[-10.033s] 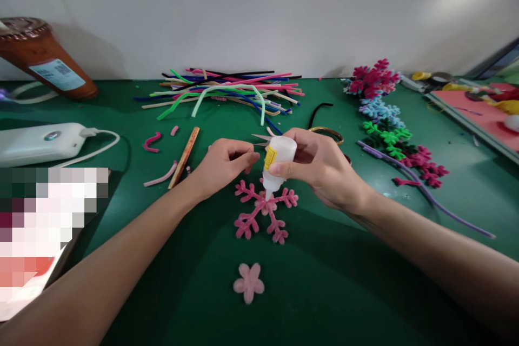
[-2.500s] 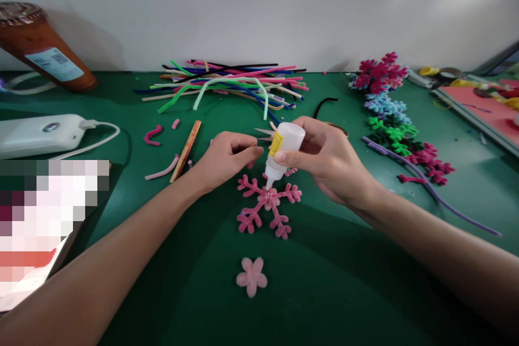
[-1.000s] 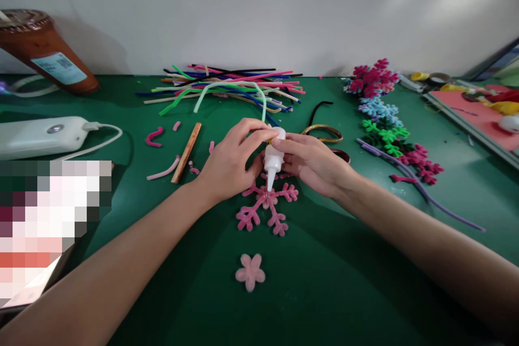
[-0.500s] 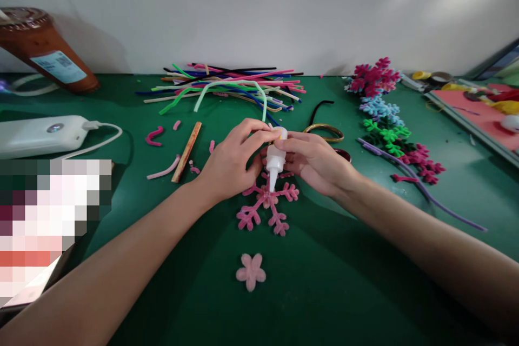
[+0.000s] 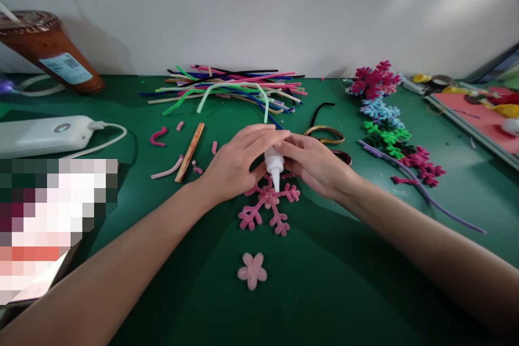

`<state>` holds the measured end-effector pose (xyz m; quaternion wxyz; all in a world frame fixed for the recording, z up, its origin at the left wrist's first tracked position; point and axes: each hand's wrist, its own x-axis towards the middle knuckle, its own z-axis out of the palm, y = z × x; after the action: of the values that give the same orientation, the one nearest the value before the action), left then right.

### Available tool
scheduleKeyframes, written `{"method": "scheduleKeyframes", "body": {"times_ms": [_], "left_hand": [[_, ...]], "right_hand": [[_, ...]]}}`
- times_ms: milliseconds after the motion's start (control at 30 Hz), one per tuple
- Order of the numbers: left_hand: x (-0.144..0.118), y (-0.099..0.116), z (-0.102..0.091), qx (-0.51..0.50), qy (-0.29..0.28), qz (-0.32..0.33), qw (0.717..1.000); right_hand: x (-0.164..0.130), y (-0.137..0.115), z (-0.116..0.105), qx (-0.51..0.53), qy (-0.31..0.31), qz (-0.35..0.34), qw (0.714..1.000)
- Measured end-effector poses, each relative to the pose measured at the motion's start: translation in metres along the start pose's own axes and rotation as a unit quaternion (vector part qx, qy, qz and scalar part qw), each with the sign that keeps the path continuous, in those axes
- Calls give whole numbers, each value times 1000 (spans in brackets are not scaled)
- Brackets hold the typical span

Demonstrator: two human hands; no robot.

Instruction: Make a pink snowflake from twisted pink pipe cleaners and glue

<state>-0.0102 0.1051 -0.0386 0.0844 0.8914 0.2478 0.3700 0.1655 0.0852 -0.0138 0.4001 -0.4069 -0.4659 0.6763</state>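
Note:
A white glue bottle (image 5: 274, 164) is held nozzle down over a pink pipe-cleaner snowflake (image 5: 259, 210), its tip close to the snowflake's centre; whether it touches I cannot tell. My left hand (image 5: 239, 159) grips the bottle from the left, its fingers lying across the upturned base. From the other side my right hand (image 5: 314, 159) has its fingers closed round the bottle. Both hands cover most of the bottle and the snowflake's far arms. Nearer to me, a pale pink pipe-cleaner flower (image 5: 252, 271) lies flat on the green table.
Loose pipe cleaners (image 5: 231, 86) are heaped by the wall. Behind my right hand lie scissors (image 5: 324, 132). Finished coloured snowflakes (image 5: 381, 111) line the right side. A wooden stick (image 5: 190, 152), a white device (image 5: 44, 132) and a drink cup (image 5: 60, 59) stand or lie leftward.
The bottle's nozzle has shifted slightly right of the snowflake's centre. My left fingers have stretched further over the bottle's base, hiding more of it. The view has moved a little.

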Motion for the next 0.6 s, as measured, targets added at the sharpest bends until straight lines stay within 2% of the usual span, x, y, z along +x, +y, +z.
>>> {"method": "scheduleKeyframes", "body": {"times_ms": [167, 267, 333, 433, 467, 500, 533, 567, 600], "left_hand": [[0, 0, 0, 9, 11, 14, 1000], [1, 0, -2, 20, 33, 14, 999], [0, -1, -2, 18, 45, 15, 999], [-1, -3, -2, -3, 44, 25, 999], [-1, -3, -1, -9, 44, 27, 999], [-1, -3, -1, -13, 44, 30, 999], [-1, -3, -1, -15, 43, 30, 999], [-1, -3, -1, -13, 41, 29, 999], [-1, -3, -1, -10, 38, 27, 999]], "right_hand": [[3, -2, -3, -47, -14, -14, 999], [5, -9, -9, -139, 37, -35, 989], [0, -21, -10, -220, 107, -107, 964], [-24, -44, 3, -362, 166, -251, 882], [-35, -50, 11, -413, 147, -279, 854], [-47, -54, 19, -463, 97, -297, 830], [-58, -55, 28, -507, 16, -302, 807], [-68, -53, 36, -544, -94, -304, 776], [-76, -48, 43, -584, -192, -290, 734]]}}
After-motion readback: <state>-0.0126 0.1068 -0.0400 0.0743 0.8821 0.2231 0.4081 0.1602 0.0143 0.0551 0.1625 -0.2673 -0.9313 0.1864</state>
